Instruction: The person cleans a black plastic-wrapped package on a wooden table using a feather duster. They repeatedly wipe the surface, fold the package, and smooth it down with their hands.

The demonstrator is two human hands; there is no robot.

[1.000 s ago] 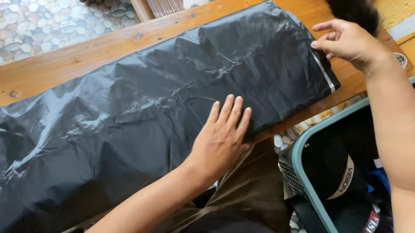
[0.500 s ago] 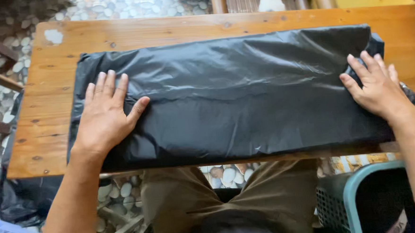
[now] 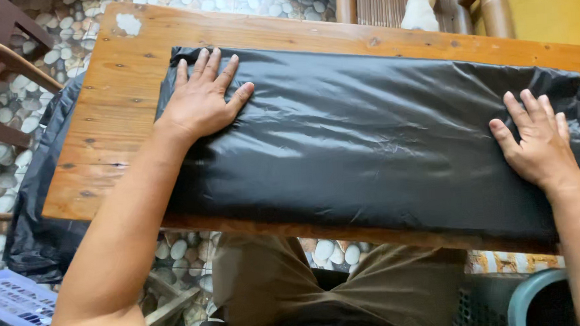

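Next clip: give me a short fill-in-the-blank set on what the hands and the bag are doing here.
1. Both hands press flat on a folded plastic bag whose colour is ____.
2. The bag lies on a ____ table.
3. The left hand rests near the bag's far ____ corner.
4. The right hand has its fingers ____, not curled into a fist.

Missing words: black; wooden; left; spread
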